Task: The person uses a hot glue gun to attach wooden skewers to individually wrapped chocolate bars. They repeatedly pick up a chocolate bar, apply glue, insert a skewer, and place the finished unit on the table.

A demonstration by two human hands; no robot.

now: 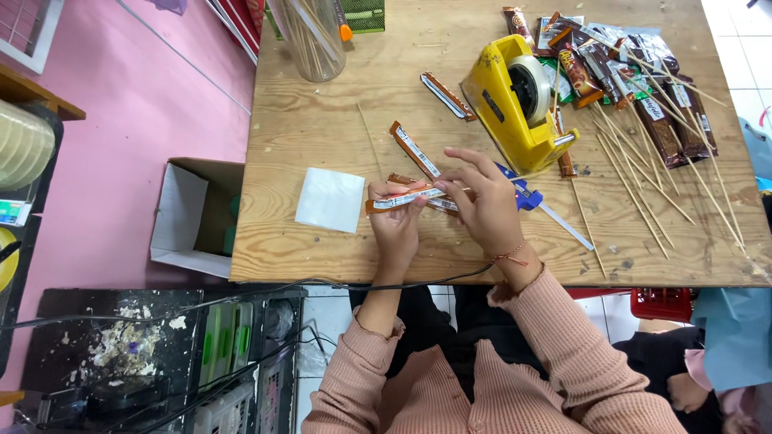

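Mid-frame, the left hand and right hand pinch a light, crinkly snack sachet by its ends; best gripped there.

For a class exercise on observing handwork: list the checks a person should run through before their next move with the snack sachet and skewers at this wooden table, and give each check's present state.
1. Sachet held firmly: ok. The left hand and right hand both grip the orange sachet.
2. Skewer lined up with the sachet: cannot tell; the fingers hide it.
3. Tape within reach: ok. The yellow tape dispenser stands just beyond the hands.
4. Spare skewers available: ok. The loose wooden skewers lie to the right.
5. More sachets ready: ok. The sachet pile sits at the far right corner.
6. Cutter blade safe: cannot tell. The blue cutter is partly under the right hand.
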